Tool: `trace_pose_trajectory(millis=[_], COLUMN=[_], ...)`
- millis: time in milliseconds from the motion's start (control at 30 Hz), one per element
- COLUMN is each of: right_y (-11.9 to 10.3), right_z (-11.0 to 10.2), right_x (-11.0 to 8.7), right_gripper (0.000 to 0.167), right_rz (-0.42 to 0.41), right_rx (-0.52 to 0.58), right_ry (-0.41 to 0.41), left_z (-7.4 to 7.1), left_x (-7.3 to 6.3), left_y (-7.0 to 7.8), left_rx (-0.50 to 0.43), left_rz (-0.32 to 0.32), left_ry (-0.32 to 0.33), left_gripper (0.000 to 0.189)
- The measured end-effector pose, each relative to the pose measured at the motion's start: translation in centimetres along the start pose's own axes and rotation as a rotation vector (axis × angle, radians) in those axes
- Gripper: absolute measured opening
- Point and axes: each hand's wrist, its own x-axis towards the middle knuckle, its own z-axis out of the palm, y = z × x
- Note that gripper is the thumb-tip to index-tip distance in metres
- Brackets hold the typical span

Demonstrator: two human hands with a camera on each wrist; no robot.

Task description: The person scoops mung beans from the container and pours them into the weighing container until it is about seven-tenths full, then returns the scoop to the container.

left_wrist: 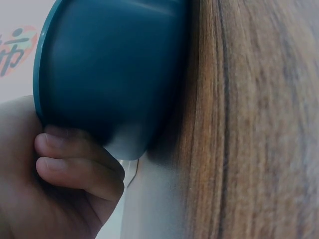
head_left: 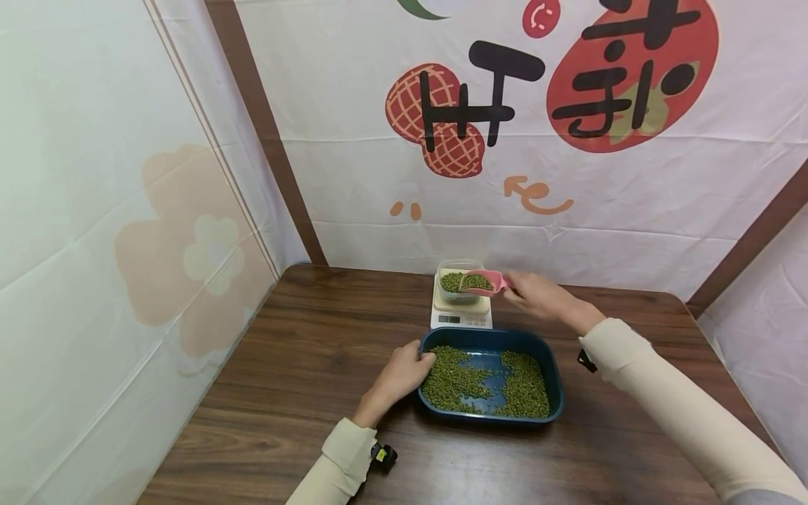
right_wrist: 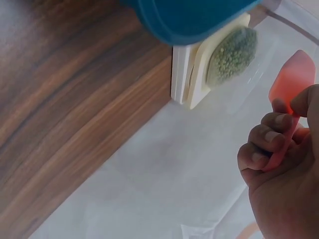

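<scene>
My right hand point(head_left: 538, 296) grips the handle of a pink scoop point(right_wrist: 294, 74), which carries green beans point(head_left: 477, 282). In the head view the scoop overlaps a clear plastic container point(head_left: 451, 266) that has green beans in it. That container sits on a white kitchen scale point(head_left: 461, 322) with a small display. My left hand point(head_left: 402, 372) holds the left rim of a blue basin point(head_left: 555, 382), thumb on top and fingers curled beneath the rim on the outside, as the left wrist view shows. More green beans point(head_left: 525, 393) lie in the basin in two heaps, its bottom showing between them.
The basin and scale stand on a dark wooden table point(head_left: 297, 351), the scale just behind the basin. A printed white cloth point(head_left: 353, 161) hangs along the table's back edge, with another cloth point(head_left: 82, 210) at the left side.
</scene>
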Motion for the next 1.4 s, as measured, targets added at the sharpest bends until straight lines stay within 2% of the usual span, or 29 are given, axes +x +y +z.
trace_pose_trajectory(millis=[200,467,800,1400], right_y=[0.5,0.8,1.0,0.6], right_z=[-0.5,-0.6,-0.9,-1.3], right_x=[0.6,1.2,2.1,3.5], right_gripper=[0.014,0.017,0.014,0.016], right_rz=[0.017,0.001,0.038,0.017], right_rx=[-0.017,-0.043,-0.043,-0.122], right_ry=[0.006,0.016,-0.006,-0.043], left_z=[0.0,-0.1,0.0,0.0], left_x=[0.0,-0.1,-0.2,0.0], left_y=[-0.1,0.0,0.1,-0.3], left_rx=[0.008,-0.004,0.011,-0.008], left_rz=[0.0,0.003,0.002,0.006], left_ry=[0.005,-0.006,0.001,-0.003], left_gripper=[0.017,0.018,0.018,0.018])
